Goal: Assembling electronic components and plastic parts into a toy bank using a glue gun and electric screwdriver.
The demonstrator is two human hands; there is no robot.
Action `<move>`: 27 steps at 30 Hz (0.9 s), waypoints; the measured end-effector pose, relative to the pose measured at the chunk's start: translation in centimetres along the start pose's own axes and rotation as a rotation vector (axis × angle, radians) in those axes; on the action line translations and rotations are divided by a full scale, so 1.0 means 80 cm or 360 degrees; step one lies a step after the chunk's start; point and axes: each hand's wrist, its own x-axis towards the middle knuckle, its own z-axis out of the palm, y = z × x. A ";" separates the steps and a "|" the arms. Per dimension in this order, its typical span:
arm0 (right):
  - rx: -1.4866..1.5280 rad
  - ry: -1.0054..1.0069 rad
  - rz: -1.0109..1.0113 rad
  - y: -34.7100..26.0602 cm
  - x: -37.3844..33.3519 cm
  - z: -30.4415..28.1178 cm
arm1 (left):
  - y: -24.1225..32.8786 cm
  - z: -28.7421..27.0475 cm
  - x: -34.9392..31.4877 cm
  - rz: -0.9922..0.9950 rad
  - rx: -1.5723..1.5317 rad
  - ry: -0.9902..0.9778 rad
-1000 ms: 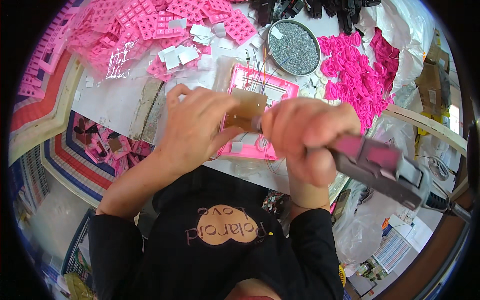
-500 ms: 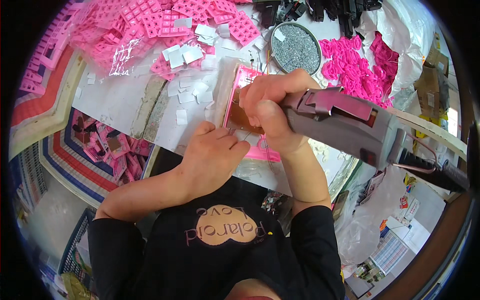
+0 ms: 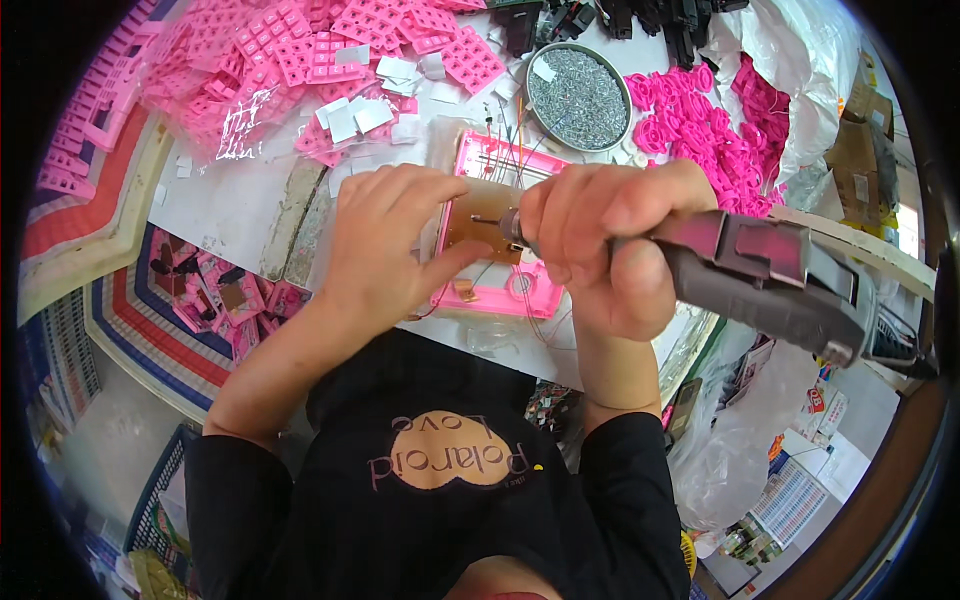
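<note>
A pink plastic frame (image 3: 520,295) lies on the white table with a brown circuit board (image 3: 478,228) set in it. My left hand (image 3: 385,245) rests on the frame's left side, fingers spread, thumb pressing the board. My right hand (image 3: 600,245) grips a grey electric screwdriver (image 3: 770,280) with a dark red top. Its bit (image 3: 488,219) points left and touches the board. Thin wires run off the frame's upper and lower edges.
A round metal dish of small screws (image 3: 578,97) stands behind the frame. Heaps of pink plastic parts (image 3: 300,60) fill the back left, more pink pieces (image 3: 720,130) the back right. White paper squares (image 3: 350,115) lie between. A bin of pink parts (image 3: 225,300) sits below the table edge.
My right hand swung the screwdriver from low right up onto the board. My left hand slid from the board's top to the frame's left side.
</note>
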 end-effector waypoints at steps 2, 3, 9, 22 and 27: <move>0.0091 0.0011 0.0023 -0.012 -0.003 0.007 | -0.013 0.000 0.004 0.0182 0.0056 -0.0196; 0.0122 0.0012 0.0024 -0.014 -0.005 0.008 | -0.014 -0.001 0.002 0.0228 0.0063 -0.0185; 0.0173 0.0045 0.0017 -0.027 -0.012 0.000 | -0.017 -0.011 -0.003 0.0350 0.0236 -0.0362; 0.0175 -0.0075 0.0084 -0.021 -0.012 0.009 | -0.012 -0.009 -0.009 0.0212 -0.0112 -0.0276; 0.0040 -0.0006 0.0073 -0.015 -0.013 0.016 | -0.004 -0.011 -0.008 0.0140 0.0143 -0.0261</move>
